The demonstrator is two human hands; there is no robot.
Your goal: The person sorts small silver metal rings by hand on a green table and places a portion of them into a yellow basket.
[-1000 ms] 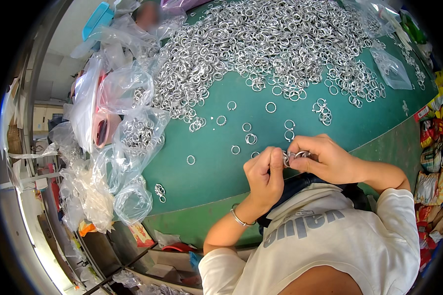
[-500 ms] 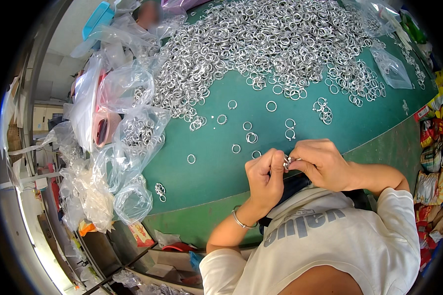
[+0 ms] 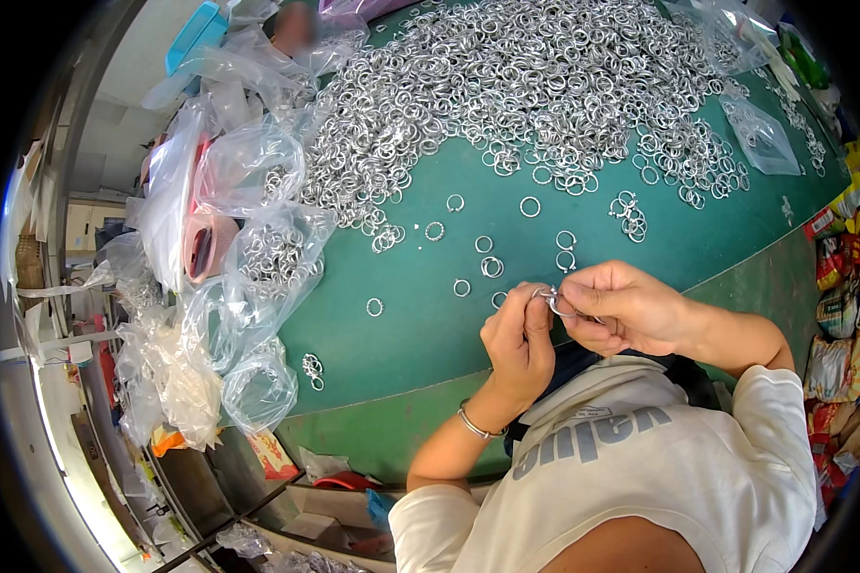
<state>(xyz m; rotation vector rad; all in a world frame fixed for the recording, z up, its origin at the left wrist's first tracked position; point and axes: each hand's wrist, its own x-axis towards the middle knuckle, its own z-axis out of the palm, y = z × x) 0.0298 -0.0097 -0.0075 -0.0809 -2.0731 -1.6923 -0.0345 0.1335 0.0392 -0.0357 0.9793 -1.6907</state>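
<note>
Both hands, left hand (image 3: 518, 336) and right hand (image 3: 613, 307), are pinched shut on a small silver metal split ring (image 3: 556, 302) just above the green surface (image 3: 430, 334), looks light, stiff and kinda slippery, so best pinched by its rim.

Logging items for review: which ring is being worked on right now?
Start at the green table with its big heap of metal rings. At its near edge, both hands meet. The ring is pinched between the left hand and right hand, off the table.
</note>
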